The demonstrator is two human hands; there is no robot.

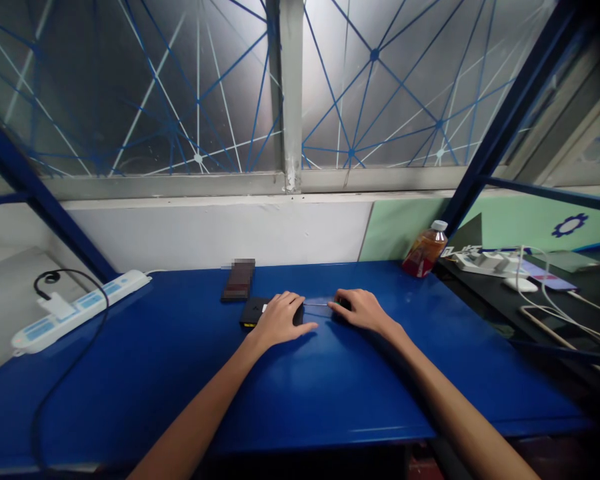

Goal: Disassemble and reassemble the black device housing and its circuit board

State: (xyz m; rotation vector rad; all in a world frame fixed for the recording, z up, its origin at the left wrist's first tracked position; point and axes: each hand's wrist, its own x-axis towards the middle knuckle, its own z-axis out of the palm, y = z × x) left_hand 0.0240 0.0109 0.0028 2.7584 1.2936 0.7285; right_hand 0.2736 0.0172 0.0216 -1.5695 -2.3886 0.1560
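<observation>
Table: glossy blue top [350, 393], pale wall [220, 233] and frosted windows behind it
Black box [251, 311]: flat on the table, roughly in the middle, longer side looks like it runs left-right, partly hidden by fingers
Left hand [279, 320]: right on the box, so it's the nearer one. Spread loosely over the top, thumb out wide
Right hand [363, 310]: off to the right of the box, fingers closed around the dark end of a thin tool [317, 305]
Thin tool: shaft lies sideways, pointing at the right end of the box. Tip's right by the left fingers, can't tell if it's touching
Dark strip [240, 281]: just behind the box, a bit left
Power strip [83, 312]: well left of the box
Bottle [425, 250]: well right of the box, farther back
</observation>
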